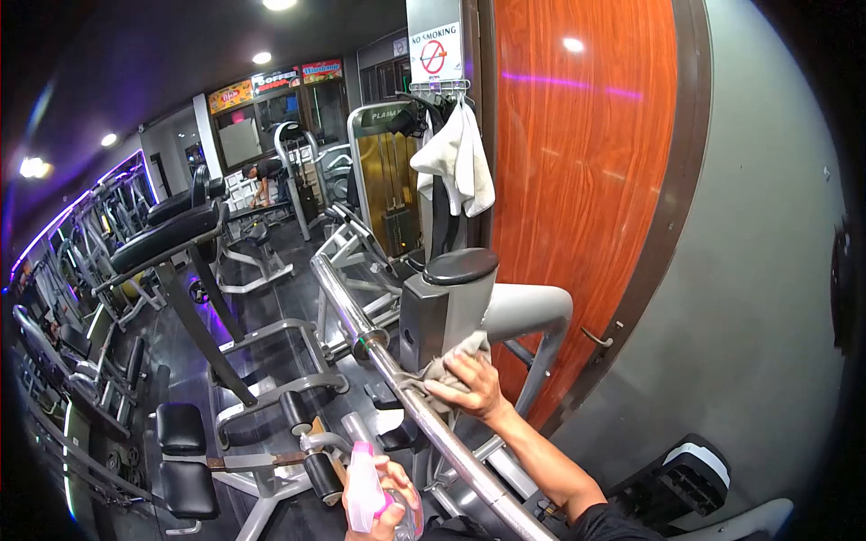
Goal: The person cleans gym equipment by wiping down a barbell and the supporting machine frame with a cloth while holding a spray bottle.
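My left hand (394,484) is closed around a spray bottle (363,491) with a white and pink head, low in the middle of the head view. The bottle's clear body is partly hidden by my fingers and cut off at the bottom edge. Under my right hand (476,389) a crumpled light-grey cloth (440,371) is gripped. It touches a long metal barbell (460,446) and lies against the lower part of a grey machine post (437,316) with a black rounded cap. The barbell slants from upper left to lower right, between my two hands.
White towels (460,162) hang from a rack beside a reddish wooden door (577,180). Padded benches (185,460) and several gym machines fill the left. Far back, another person (264,178) bends over. A black and white plastic unit (690,478) stands at lower right.
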`<state>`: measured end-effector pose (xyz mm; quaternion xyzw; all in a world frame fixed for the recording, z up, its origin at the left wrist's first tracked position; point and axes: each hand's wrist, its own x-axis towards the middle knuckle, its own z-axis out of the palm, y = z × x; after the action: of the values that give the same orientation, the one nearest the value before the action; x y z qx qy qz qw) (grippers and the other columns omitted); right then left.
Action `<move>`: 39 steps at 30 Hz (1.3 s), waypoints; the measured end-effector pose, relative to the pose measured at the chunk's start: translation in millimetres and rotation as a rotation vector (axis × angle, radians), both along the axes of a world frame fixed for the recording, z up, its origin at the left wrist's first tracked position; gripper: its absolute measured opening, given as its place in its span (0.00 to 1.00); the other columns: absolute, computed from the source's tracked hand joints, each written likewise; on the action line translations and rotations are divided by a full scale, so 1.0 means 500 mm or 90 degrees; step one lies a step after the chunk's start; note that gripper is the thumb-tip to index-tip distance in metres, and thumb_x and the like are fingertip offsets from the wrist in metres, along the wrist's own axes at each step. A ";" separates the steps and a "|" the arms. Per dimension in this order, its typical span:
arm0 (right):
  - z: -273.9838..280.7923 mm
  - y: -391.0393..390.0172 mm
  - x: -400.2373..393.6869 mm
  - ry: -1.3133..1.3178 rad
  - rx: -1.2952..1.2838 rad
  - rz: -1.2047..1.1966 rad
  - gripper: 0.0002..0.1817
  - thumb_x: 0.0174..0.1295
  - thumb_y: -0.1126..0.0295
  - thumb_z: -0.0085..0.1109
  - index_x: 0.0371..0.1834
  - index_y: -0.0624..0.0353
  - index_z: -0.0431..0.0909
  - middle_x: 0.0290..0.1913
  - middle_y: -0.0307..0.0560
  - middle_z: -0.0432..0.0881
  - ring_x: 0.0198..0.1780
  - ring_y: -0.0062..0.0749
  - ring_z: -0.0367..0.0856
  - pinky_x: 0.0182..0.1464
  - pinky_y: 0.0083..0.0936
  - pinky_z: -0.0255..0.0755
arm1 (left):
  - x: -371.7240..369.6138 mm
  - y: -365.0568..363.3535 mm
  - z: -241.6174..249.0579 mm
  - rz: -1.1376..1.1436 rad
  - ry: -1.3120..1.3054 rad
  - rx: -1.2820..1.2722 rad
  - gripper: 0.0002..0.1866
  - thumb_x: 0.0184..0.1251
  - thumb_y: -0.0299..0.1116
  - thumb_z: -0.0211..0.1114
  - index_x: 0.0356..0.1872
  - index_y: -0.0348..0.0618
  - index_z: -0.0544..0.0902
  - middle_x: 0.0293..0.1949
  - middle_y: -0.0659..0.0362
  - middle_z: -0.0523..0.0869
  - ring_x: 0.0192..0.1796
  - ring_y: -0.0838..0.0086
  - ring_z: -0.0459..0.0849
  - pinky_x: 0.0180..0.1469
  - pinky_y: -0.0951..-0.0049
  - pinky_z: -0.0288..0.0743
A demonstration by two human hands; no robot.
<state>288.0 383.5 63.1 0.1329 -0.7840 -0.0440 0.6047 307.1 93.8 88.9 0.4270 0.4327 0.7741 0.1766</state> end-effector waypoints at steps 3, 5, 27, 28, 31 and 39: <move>0.128 -0.004 -0.032 0.108 -0.045 0.025 0.19 0.50 0.66 0.68 0.46 0.27 0.84 0.59 0.43 0.73 0.59 0.38 0.74 0.67 0.42 0.65 | 0.007 -0.002 -0.004 -0.019 -0.036 -0.001 0.34 0.65 0.39 0.64 0.67 0.47 0.56 0.43 0.52 0.72 0.31 0.65 0.82 0.36 0.61 0.78; 0.243 -0.023 -0.031 0.131 -0.074 0.020 0.24 0.44 0.65 0.73 0.49 0.35 0.84 0.57 0.43 0.72 0.63 0.44 0.69 0.68 0.43 0.62 | 0.009 -0.001 0.001 -0.018 -0.036 -0.001 0.34 0.65 0.39 0.64 0.67 0.46 0.56 0.43 0.51 0.72 0.30 0.65 0.82 0.37 0.61 0.77; -0.093 -0.126 0.071 -0.174 -0.221 -0.091 0.15 0.49 0.65 0.62 0.42 0.50 0.83 0.46 0.48 0.75 0.46 0.42 0.74 0.45 0.36 0.71 | 0.045 -0.022 0.009 -0.045 -0.081 0.027 0.36 0.61 0.38 0.66 0.67 0.44 0.58 0.43 0.48 0.73 0.29 0.64 0.82 0.36 0.61 0.76; -0.115 -0.133 0.080 -0.228 -0.252 -0.072 0.15 0.50 0.64 0.61 0.42 0.50 0.82 0.46 0.48 0.75 0.45 0.43 0.74 0.45 0.37 0.71 | 0.045 -0.024 0.010 -0.036 -0.064 0.028 0.36 0.62 0.38 0.66 0.67 0.44 0.58 0.42 0.48 0.73 0.29 0.64 0.82 0.36 0.61 0.76; -0.137 -0.140 0.114 -0.321 -0.337 0.003 0.16 0.54 0.62 0.59 0.46 0.51 0.82 0.45 0.48 0.76 0.48 0.43 0.75 0.46 0.37 0.73 | 0.048 -0.039 0.010 -0.021 -0.058 0.023 0.36 0.62 0.38 0.66 0.67 0.44 0.58 0.42 0.48 0.73 0.29 0.64 0.82 0.36 0.61 0.76; 0.029 -0.016 0.128 -0.264 -0.745 0.389 0.23 0.51 0.81 0.55 0.54 0.65 0.78 0.57 0.48 0.79 0.58 0.31 0.77 0.62 0.29 0.68 | 0.034 -0.054 0.002 0.006 -0.075 0.012 0.35 0.62 0.39 0.66 0.67 0.45 0.58 0.43 0.48 0.73 0.29 0.64 0.82 0.37 0.61 0.76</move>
<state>351.8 375.4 77.5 0.0055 -0.7055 0.5852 0.3999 324.1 66.7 89.7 0.3806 0.4159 0.8028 0.1942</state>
